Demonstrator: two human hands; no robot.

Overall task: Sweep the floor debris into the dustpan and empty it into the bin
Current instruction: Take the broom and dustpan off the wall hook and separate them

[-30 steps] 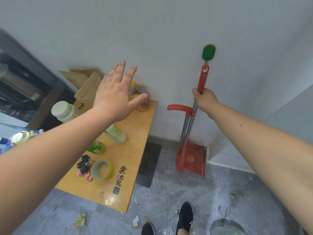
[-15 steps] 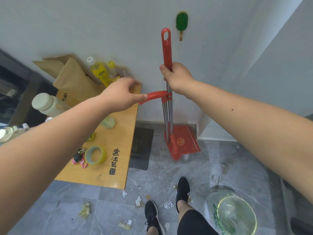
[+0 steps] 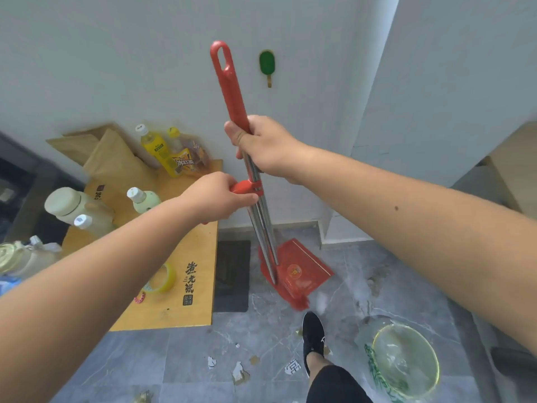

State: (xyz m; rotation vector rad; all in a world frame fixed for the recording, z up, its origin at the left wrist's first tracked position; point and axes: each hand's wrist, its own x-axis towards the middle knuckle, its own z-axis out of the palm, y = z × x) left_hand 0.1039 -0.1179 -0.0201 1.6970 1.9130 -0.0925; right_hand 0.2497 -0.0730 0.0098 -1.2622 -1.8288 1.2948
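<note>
A red broom handle (image 3: 229, 85) with a hanging loop at the top stands upright before the white wall. My right hand (image 3: 263, 146) is closed around it where the red grip meets the metal shaft. My left hand (image 3: 216, 196) grips the red dustpan handle (image 3: 245, 188), which is clipped beside the broom shaft. The red dustpan (image 3: 299, 271) tilts just above the grey floor. Paper scraps and crumbs (image 3: 239, 370) lie on the tiles near my black shoe (image 3: 312, 334). A bin (image 3: 405, 362) lined with a clear bag stands at lower right.
A low wooden table (image 3: 186, 286) at left carries bottles, a paper bag, snacks and a tape roll. A dark mat (image 3: 232, 274) lies between table and dustpan. A green wall hook (image 3: 266, 64) is on the wall. A cardboard box (image 3: 511, 170) sits at right.
My right hand lifted the broom off the green hook and brought it toward me. My left hand went from open above the table to closing on the dustpan handle. The dustpan swung nearer.
</note>
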